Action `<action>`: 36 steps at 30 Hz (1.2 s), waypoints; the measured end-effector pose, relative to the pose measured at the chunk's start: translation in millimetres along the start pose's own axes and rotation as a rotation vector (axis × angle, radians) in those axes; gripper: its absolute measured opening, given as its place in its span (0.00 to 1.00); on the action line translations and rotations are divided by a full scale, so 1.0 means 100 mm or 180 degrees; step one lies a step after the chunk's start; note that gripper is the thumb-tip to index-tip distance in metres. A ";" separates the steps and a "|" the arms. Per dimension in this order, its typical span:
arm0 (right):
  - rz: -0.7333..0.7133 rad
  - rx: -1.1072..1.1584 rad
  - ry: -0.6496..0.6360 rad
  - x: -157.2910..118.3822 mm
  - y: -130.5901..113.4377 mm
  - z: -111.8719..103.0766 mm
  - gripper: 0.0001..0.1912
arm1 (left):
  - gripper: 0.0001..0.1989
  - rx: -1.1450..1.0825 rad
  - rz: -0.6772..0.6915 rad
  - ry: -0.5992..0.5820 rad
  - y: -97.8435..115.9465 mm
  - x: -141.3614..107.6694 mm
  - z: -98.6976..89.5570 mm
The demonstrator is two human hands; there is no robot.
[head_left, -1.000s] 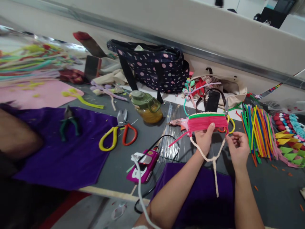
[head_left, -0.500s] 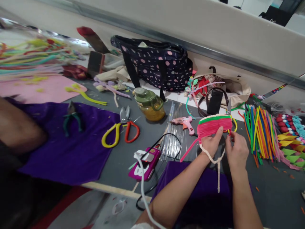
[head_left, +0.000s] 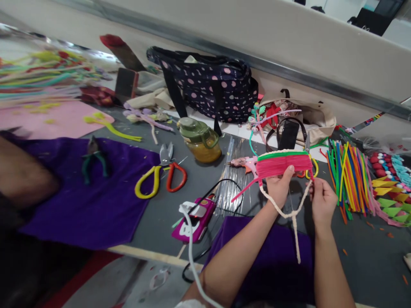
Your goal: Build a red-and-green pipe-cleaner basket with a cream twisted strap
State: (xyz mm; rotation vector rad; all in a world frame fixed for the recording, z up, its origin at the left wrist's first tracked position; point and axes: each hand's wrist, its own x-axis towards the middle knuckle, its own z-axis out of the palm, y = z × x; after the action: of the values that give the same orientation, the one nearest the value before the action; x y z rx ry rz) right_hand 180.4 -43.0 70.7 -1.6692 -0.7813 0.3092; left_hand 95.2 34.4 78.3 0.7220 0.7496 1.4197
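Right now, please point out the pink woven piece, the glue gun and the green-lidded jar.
pink woven piece (head_left: 282,164), head view, middle of its pink face
glue gun (head_left: 242,162), head view, its body
green-lidded jar (head_left: 192,126), head view, its lid

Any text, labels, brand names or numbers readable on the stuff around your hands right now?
None can be read.
Pink phone case: white shapes on it, too blurred to tell whether they are letters.
Pink glue gun: no label legible.
Green-lidded jar: no label visible.
Dotted dark bag: pattern only, no words.

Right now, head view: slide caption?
Left hand holds a pink pipe-cleaner bundle; right hand pinches its cream cord above a grey table.
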 end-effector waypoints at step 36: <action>0.0848 0.0609 -0.0489 0.06 -0.03 -0.03 0.15 | 0.15 0.0130 -0.0037 -0.0061 -0.02 -0.01 -0.03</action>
State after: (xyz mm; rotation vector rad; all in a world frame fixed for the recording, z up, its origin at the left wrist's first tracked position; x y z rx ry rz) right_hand 185.1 -41.1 75.5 -1.5806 -0.6195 0.6845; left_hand 94.1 33.7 74.7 0.7608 0.7687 1.3884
